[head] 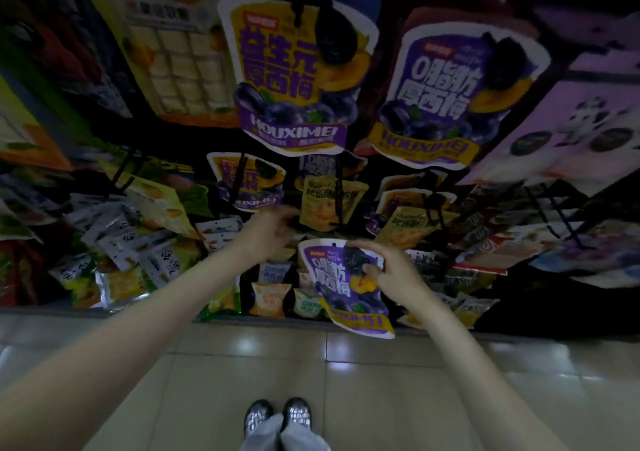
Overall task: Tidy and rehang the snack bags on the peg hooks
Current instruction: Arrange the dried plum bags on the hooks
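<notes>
Hanging bags (289, 79) crowd pegs (337, 194); dark gap betw. yellow bags (329, 204) only free room.

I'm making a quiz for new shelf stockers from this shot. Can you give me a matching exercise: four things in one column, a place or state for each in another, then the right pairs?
Things:
1. right hand
2. left hand
3. purple prune bag
4. shoes

Places or states:
A. on the tiled floor, bottom of view
B. pinches the bag's upper right edge
C. off the hooks, held in front of the low rows
D. reaches to the display by the yellow bag

Pairs: 1-B, 2-D, 3-C, 4-A
</notes>
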`<state>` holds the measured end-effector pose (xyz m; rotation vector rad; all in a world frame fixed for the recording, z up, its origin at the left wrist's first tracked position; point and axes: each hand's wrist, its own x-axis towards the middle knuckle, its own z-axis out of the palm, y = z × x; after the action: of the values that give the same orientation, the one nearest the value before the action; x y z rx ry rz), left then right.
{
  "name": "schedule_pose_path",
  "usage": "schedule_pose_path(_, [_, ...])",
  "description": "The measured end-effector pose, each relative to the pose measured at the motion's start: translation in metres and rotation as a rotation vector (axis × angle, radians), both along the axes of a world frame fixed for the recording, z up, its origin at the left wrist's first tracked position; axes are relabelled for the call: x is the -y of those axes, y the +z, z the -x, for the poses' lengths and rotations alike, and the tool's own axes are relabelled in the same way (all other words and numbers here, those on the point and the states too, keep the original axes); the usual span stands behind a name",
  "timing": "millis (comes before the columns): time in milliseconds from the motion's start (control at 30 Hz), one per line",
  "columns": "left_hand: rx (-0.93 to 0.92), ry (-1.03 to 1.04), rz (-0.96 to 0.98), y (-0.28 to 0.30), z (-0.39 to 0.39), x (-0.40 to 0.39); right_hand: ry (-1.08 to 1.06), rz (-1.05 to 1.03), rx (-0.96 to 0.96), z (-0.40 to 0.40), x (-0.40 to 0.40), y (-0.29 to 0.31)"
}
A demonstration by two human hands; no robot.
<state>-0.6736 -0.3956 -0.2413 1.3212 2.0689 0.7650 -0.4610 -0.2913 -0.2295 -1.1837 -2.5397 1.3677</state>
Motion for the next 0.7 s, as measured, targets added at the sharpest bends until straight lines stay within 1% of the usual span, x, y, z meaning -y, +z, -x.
schedule_pose_path(67, [-0.108, 0.062, -0.101, 0.0, 0.0, -0.032, 0.01, -0.055, 0.061, -0.007, -0.013, 0.0])
schedule_pose_path(100, [-0.162, 0.08, -0.115, -0.001, 0.0, -0.047, 0.021, -0.084, 0.079, -0.009, -0.019, 0.0])
schedule_pose_path(167, [-0.286, 0.084, -0.074, -0.007, 0.0, -0.075, 0.041, -0.123, 0.078, -0.009, -0.026, 0.003])
schedule_pose_path(233, [-0.429, 0.04, 0.032, -0.017, 0.0, -0.095, 0.064, -0.146, 0.077, -0.008, -0.029, 0.004])
schedule_pose_path(300, [-0.525, 0.019, 0.095, -0.025, 0.0, -0.106, 0.071, -0.147, 0.089, -0.008, -0.034, 0.002])
schedule_pose_path(333, [-0.55, 0.034, 0.088, -0.028, 0.001, -0.109, 0.071, -0.147, 0.088, -0.009, -0.036, 0.0])
schedule_pose_path(367, [-0.547, 0.062, 0.064, -0.03, 0.002, -0.111, 0.064, -0.145, 0.077, -0.01, -0.039, -0.003])
schedule_pose_path(400, [-0.507, 0.086, 0.029, -0.032, 0.002, -0.112, 0.058, -0.136, 0.057, -0.013, -0.042, -0.007])
schedule_pose_path(500, [-0.321, 0.088, -0.047, -0.035, 0.001, -0.114, 0.034, -0.114, 0.049, -0.019, -0.048, -0.013])
schedule_pose_path(600, [-0.269, 0.105, -0.104, -0.035, -0.002, -0.109, 0.035, -0.138, 0.085, -0.025, -0.054, -0.011])
schedule_pose_path(700, [-0.224, 0.006, -0.106, -0.028, -0.005, -0.088, 0.04, -0.164, 0.103, -0.034, -0.059, -0.006])
